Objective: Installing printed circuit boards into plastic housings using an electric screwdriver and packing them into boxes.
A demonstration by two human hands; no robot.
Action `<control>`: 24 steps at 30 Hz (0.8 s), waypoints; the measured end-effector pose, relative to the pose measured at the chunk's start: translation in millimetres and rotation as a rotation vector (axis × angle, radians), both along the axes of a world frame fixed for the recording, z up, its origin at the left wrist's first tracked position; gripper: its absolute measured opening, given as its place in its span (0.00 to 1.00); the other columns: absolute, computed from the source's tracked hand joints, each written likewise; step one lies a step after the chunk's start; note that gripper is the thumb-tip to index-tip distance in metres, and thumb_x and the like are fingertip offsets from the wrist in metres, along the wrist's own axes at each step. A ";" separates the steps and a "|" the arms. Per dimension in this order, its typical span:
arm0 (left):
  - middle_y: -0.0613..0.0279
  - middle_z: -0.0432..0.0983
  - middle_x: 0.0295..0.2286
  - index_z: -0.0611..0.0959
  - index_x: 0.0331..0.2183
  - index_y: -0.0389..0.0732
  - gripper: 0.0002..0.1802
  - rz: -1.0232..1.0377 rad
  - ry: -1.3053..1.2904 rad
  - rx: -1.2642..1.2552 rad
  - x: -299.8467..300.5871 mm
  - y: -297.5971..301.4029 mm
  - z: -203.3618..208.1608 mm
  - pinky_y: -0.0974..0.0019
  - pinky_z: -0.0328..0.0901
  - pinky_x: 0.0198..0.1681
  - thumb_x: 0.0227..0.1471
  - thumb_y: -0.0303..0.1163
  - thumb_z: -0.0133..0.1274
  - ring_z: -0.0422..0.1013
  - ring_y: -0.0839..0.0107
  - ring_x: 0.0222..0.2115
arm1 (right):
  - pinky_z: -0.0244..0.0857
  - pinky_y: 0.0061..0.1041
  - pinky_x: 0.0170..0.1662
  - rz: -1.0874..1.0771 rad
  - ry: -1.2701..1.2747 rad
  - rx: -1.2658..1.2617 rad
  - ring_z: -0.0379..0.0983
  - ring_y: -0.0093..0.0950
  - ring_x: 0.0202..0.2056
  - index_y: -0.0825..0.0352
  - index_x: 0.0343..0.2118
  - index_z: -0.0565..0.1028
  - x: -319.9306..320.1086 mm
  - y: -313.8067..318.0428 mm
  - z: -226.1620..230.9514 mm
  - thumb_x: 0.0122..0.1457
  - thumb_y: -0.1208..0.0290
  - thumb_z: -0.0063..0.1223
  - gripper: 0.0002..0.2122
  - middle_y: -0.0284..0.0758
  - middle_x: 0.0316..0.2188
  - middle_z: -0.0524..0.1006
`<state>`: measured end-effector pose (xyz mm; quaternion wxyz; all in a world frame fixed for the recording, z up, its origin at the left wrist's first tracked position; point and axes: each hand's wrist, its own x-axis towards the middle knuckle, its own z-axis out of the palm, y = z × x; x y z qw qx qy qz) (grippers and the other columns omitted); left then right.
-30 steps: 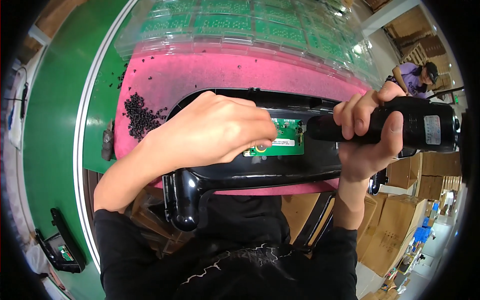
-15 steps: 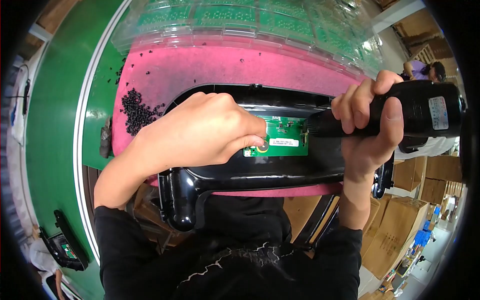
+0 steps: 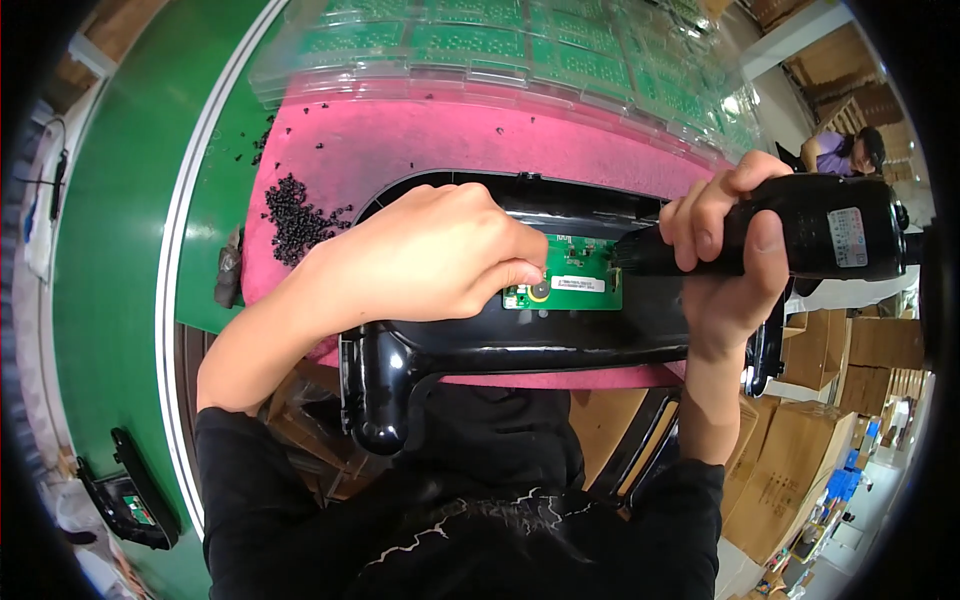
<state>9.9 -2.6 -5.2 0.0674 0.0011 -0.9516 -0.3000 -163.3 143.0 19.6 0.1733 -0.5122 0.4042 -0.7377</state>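
A green circuit board [image 3: 585,299] with a white label and a round dark part near its left end lies inside a glossy black plastic housing [image 3: 520,355]. My left hand [image 3: 440,255] reaches over the housing's left side, thumb and index finger pinched together at the left part of the board. Whatever is between those fingertips is hidden. Wrapped in my right hand [image 3: 730,245] is a black electric screwdriver [image 3: 815,230], held nearly level. Its nose meets the right edge of the board, and I cannot make out the bit or a screw there.
The housing rests on a pink mat [image 3: 400,130]. A pile of small black screws [image 3: 295,220] lies at the mat's left, with several strays. Clear plastic trays [image 3: 470,50] stand behind. Another black housing [image 3: 130,495] sits far left on the green table [image 3: 115,300]. Cardboard boxes [image 3: 790,480] stand at right.
The whole view has shifted slightly, so mat and housing appear a little further right. The screwdriver's rear end sits slightly lower and nearer the board. Both hands keep their grips.
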 end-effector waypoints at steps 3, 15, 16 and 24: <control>0.55 0.79 0.26 0.83 0.32 0.40 0.10 -0.012 -0.006 0.013 0.9 -0.7 -0.4 0.60 0.69 0.31 0.51 0.34 0.52 0.75 0.56 0.28 | 0.59 0.20 0.21 0.134 0.062 0.038 0.59 0.20 0.15 0.72 0.40 0.64 -1.7 -3.8 -0.8 0.54 0.66 0.52 0.17 0.31 0.15 0.64; 0.55 0.77 0.22 0.81 0.31 0.37 0.06 -0.054 0.171 -0.004 0.8 -5.7 -16.4 0.60 0.67 0.26 0.50 0.28 0.53 0.74 0.58 0.23 | 0.55 0.23 0.24 0.112 -0.049 -0.088 0.58 0.20 0.15 0.65 0.40 0.64 15.2 4.5 -2.4 0.56 0.57 0.51 0.17 0.28 0.16 0.64; 0.54 0.77 0.22 0.80 0.30 0.36 0.05 -0.072 0.245 0.047 -1.3 -5.4 -18.3 0.61 0.67 0.24 0.49 0.26 0.53 0.73 0.59 0.21 | 0.53 0.22 0.26 0.168 -0.088 -0.136 0.58 0.18 0.16 0.63 0.39 0.64 20.8 8.7 3.1 0.56 0.55 0.49 0.17 0.26 0.17 0.64; 0.55 0.77 0.23 0.81 0.29 0.34 0.06 -0.097 0.404 0.154 -5.1 -4.4 -17.8 0.63 0.67 0.25 0.46 0.25 0.57 0.74 0.60 0.21 | 0.56 0.18 0.27 0.292 -0.062 -0.241 0.62 0.16 0.16 0.60 0.39 0.64 41.7 11.8 22.6 0.53 0.52 0.54 0.19 0.24 0.18 0.67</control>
